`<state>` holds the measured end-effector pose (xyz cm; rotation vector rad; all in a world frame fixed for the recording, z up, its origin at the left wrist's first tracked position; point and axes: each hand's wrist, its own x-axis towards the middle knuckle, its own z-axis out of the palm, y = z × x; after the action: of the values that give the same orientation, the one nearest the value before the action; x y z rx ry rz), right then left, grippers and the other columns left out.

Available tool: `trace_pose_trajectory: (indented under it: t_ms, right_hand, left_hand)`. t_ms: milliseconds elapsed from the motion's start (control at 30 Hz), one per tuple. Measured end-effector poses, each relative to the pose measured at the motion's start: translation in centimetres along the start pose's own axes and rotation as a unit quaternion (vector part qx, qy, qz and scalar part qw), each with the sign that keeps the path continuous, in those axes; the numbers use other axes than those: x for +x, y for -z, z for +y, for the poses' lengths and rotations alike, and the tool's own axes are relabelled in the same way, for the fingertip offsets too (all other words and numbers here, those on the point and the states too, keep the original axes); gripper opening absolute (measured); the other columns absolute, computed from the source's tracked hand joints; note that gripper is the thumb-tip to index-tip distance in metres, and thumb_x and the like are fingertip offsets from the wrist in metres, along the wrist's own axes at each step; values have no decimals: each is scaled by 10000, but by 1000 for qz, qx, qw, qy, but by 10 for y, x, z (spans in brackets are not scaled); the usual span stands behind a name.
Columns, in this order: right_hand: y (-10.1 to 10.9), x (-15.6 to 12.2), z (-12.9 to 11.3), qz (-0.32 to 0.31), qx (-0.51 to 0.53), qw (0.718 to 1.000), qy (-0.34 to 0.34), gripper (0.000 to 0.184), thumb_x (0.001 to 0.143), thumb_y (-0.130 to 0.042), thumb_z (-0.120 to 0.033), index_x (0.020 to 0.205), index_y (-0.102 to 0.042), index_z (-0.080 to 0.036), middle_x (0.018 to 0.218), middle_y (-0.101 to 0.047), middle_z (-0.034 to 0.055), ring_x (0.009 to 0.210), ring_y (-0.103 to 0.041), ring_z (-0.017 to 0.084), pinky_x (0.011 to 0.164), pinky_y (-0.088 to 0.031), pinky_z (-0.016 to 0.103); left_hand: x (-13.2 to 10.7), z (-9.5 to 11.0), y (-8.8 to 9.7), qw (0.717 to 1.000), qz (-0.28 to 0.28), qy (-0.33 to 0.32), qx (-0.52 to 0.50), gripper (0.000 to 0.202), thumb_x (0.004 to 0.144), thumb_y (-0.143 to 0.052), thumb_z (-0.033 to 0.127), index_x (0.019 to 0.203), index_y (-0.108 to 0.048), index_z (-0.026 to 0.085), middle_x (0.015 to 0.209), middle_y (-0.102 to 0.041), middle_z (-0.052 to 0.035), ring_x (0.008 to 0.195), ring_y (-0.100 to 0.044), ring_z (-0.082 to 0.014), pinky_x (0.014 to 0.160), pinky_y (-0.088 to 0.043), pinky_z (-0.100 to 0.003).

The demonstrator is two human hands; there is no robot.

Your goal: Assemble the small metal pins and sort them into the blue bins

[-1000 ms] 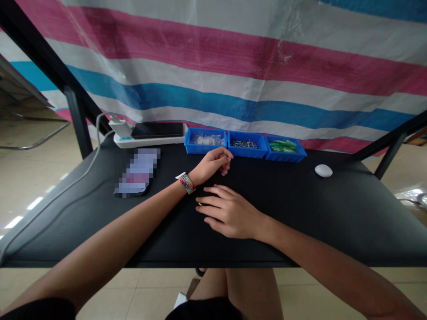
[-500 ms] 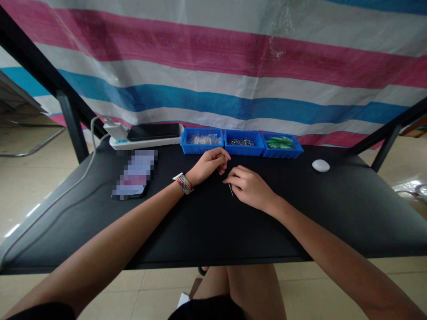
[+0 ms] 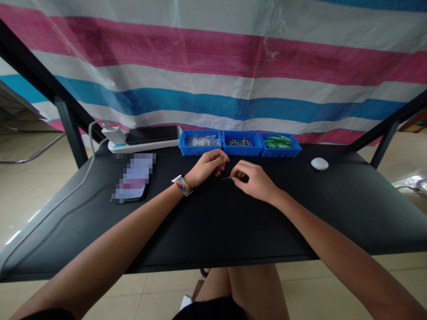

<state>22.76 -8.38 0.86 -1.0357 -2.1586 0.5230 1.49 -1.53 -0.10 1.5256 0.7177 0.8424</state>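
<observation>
My right hand (image 3: 254, 180) pinches a screw (image 3: 226, 178), a thin metal piece that points left from the fingertips, just above the black table (image 3: 213, 222). Close by on the left, my left hand (image 3: 211, 166) has its fingers curled together, thumb against the index finger. Anything inside that grip is too small or hidden to make out. Right behind the hands stand three blue bins: the left bin (image 3: 182, 146) has clear plastic pieces (image 3: 203, 141), the middle bin (image 3: 251, 151) has loose screws (image 3: 239, 142), and the right bin (image 3: 282, 152) has green plastic pieces (image 3: 278, 142).
A phone (image 3: 133, 178) with a blurred screen lies left of my arm. Behind it, a dark phone (image 3: 151, 134) rests on a white power strip (image 3: 143, 146) with a plugged-in charger (image 3: 113, 133) and cable. A white mouse (image 3: 319, 164) sits at right. Striped sheeting (image 3: 213, 102) hangs behind.
My right hand has turned the screw from pointing down toward me to lying nearly level, pointing at my left hand. My left hand has hardly moved; the view has shifted slightly.
</observation>
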Motion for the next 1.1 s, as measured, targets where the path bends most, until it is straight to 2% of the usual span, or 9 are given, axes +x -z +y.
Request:
trace_pose_trajectory:
  t_ms: [100, 233, 400, 567, 767, 933, 1100]
  right_hand:
    - [-5, 2, 10, 73, 72, 993, -62, 63, 912, -689, -213, 867, -648, -232, 861, -659, 21, 716, -640, 180, 668, -528, 332]
    - [-8, 3, 18, 117, 123, 979, -109, 112, 881, -738, -282, 857, -641, -231, 795, -663, 8, 675, -624, 173, 629, -502, 319]
    - [-10, 3, 22, 126, 164, 970, -126, 169, 860, -778, -333, 860, -648, -225, 782, -665, 4, 649, -618, 163, 606, -487, 310]
    - [-8, 5, 25, 135, 251, 944, -165, 249, 853, -799, -411, 940, -665, -220, 813, -664, -2, 643, -660, 159, 598, -524, 297]
    - [-5, 6, 24, 117, 268, 940, -176, 368, 942, -689, -545, 806, -677, -204, 786, -705, 29, 647, -663, 155, 613, -541, 287]
    - [-6, 5, 24, 121, 255, 944, -170, 329, 921, -731, -513, 832, -686, -200, 782, -702, 24, 645, -656, 151, 603, -526, 279]
    - [-9, 6, 26, 144, 274, 938, -159, 310, 872, -798, -491, 895, -674, -207, 779, -663, -4, 599, -631, 130, 566, -512, 267]
  left_hand:
    - [-2, 4, -1, 997, -9, 10, 71, 319, 968, -596, 422, 788, -629, 161, 628, -512, 19, 528, -445, -88, 477, -324, -199]
    - [-4, 7, -2, 995, -24, 20, 98, 374, 959, -592, 475, 744, -609, 169, 619, -513, 13, 547, -457, -98, 491, -332, -204]
    - [-4, 7, -3, 996, -24, 29, 76, 286, 914, -636, 417, 773, -597, 170, 663, -543, 13, 555, -488, -92, 500, -359, -198]
    - [-3, 6, -1, 1000, -14, 5, 26, 209, 888, -677, 357, 843, -594, 170, 699, -553, 28, 547, -515, -81, 508, -384, -200]
    - [-4, 7, 0, 999, -24, -22, 28, 156, 862, -709, 284, 894, -614, 164, 715, -561, 32, 561, -523, -79, 516, -390, -198]
    - [-4, 9, -1, 999, -16, -18, 41, 192, 866, -717, 322, 882, -602, 167, 710, -565, 31, 554, -505, -77, 497, -351, -194]
    - [-3, 9, -2, 997, -15, 16, 69, 283, 947, -599, 429, 856, -609, 161, 725, -600, 0, 555, -515, -89, 484, -327, -205]
